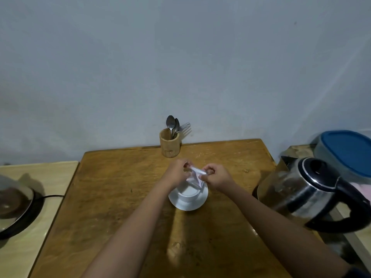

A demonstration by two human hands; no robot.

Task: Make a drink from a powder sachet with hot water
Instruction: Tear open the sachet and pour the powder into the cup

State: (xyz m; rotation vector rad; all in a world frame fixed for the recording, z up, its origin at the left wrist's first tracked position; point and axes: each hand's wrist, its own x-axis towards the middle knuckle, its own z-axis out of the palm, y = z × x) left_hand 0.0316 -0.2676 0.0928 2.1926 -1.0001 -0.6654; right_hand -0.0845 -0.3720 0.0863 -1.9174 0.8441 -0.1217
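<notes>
Over the cup [188,192] on its saucer [181,205], left hand [176,172] and right hand [217,176] each pinch the sachet [195,177] top – early stage, likely tearing – cup looks empty, kettle [309,195] and spoons [173,124] untouched, pouring and stirring left

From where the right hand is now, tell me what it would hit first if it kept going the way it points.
The right hand points left, toward the left hand. The sachet both hands grip comes first, then the left hand. Depth is hard to judge.
</notes>
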